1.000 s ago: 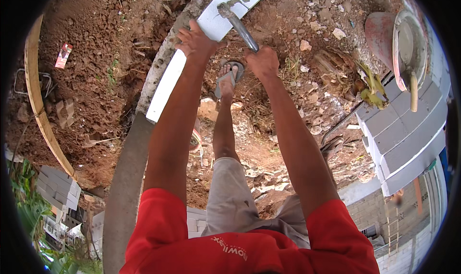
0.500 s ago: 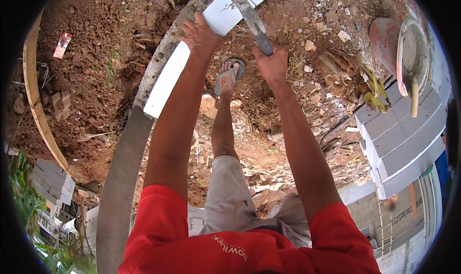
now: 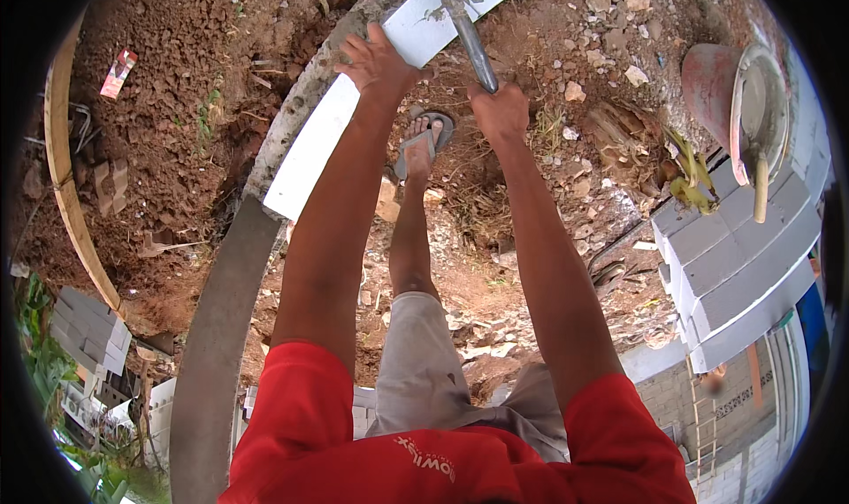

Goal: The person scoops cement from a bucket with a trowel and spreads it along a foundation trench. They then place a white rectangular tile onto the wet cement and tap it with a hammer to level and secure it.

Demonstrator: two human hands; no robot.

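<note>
A long, flat white slab (image 3: 311,157) runs along the rough grey concrete ledge (image 3: 296,110). My left hand (image 3: 382,64) rests across the slab with its fingers spread toward the rough concrete and its thumb on the near side. Grey smears mark the slab's far part. My right hand (image 3: 500,110) is closed round the lower end of a grey, rod-like hand tool (image 3: 472,42). The tool's far end meets the smeared part of the slab, and its exact kind is unclear.
A smooth grey ledge top (image 3: 217,327) continues toward me at left. On the right, a bucket (image 3: 765,106) of grey mix with a wooden handle stands by stacked grey blocks (image 3: 743,248). Rubble surrounds my sandalled foot (image 3: 419,146). A wooden strip (image 3: 62,150) curves at far left.
The tool's upper end has shifted slightly right in view and looks narrower, as if turned. My left hand keeps its place on the slab. The whole view has shifted a little.
</note>
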